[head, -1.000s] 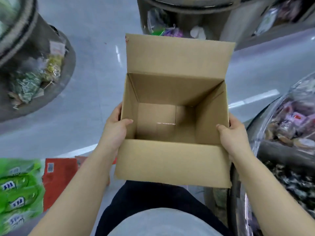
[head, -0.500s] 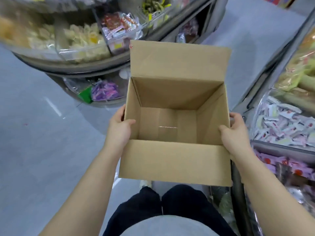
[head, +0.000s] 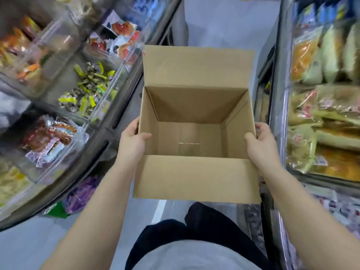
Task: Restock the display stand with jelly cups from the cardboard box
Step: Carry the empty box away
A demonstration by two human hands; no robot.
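Box: the cardboard box (head: 195,178) is held at frame centre, open and empty inside.
Hands: left hand (head: 132,144) and right hand (head: 260,144) are clamped on opposite rims.
Advice: it should be kept level between the shelves.

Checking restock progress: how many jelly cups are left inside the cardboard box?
0. The cardboard box shows only its bare floor; left hand and right hand grip its side walls. Nothing looks hidden.

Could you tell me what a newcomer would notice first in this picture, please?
An open cardboard box fills the centre, its inside bare, with no jelly cups visible. The left hand and right hand grip its side walls. Display stands packed with wrapped snacks flank the aisle on both sides.
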